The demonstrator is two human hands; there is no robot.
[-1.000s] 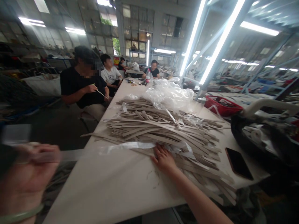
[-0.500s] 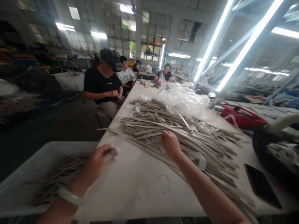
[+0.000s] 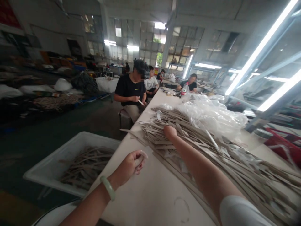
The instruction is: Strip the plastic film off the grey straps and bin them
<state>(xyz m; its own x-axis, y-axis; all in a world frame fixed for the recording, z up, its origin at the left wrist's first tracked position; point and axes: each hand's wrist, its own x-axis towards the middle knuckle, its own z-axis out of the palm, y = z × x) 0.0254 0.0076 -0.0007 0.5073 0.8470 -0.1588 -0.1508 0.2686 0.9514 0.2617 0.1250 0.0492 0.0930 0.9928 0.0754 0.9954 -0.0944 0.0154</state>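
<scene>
On the worktop, right of its long left edge: one loose heap of grey-brown strips, lying lengthwise and crosswise, one end overhanging that edge.
Right hand: at the heap's left end, wrist bent down; fingers hidden, so their grip could not be told.
Left hand: over the bare part near the left edge, apart from the heap; fingers curled inward, blurred, any hold uncertain.
Step in hand, as judged: a reach into the heap. The next move called for fingertips beneath a single strip, clear of those crossing it.
Plastic sheeting: one crumpled mass, towards the far end.
Bottle: one, near the far end.
Tub: one, white, beside and below the left edge, containing similar strips.
</scene>
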